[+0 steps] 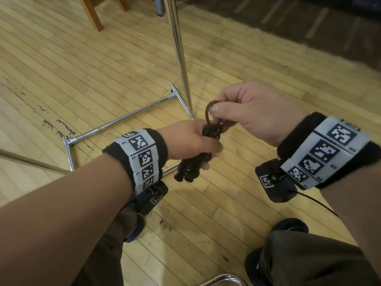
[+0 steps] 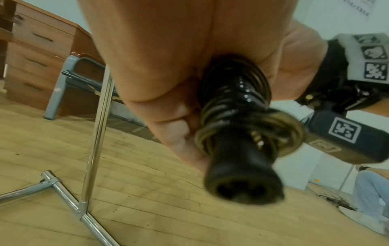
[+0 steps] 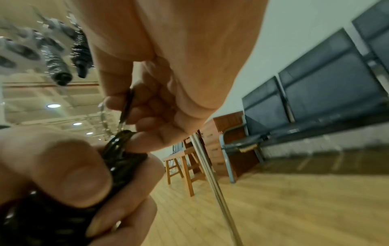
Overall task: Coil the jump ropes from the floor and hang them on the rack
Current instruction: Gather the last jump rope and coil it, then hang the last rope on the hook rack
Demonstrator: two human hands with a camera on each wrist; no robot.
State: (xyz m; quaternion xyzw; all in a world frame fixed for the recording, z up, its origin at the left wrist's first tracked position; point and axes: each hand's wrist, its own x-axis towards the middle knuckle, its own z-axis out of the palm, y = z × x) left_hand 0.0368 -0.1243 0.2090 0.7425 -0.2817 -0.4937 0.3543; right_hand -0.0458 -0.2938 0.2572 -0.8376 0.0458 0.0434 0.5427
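Observation:
A black jump rope is bundled, its cord coiled tightly round the two handles. My left hand grips the bundle upright, the handle ends sticking out below the fist. My right hand pinches a small loop of the cord just above the bundle, between thumb and fingers. The chrome rack's pole stands right behind my hands, its base bars lying on the floor. Other coiled ropes hang from the rack overhead.
The floor is wooden planks. A wooden stool and a desk with drawers stand beyond the rack. Dark bench seats line the wall. Another person sits at the right. A metal chair edge is by my knees.

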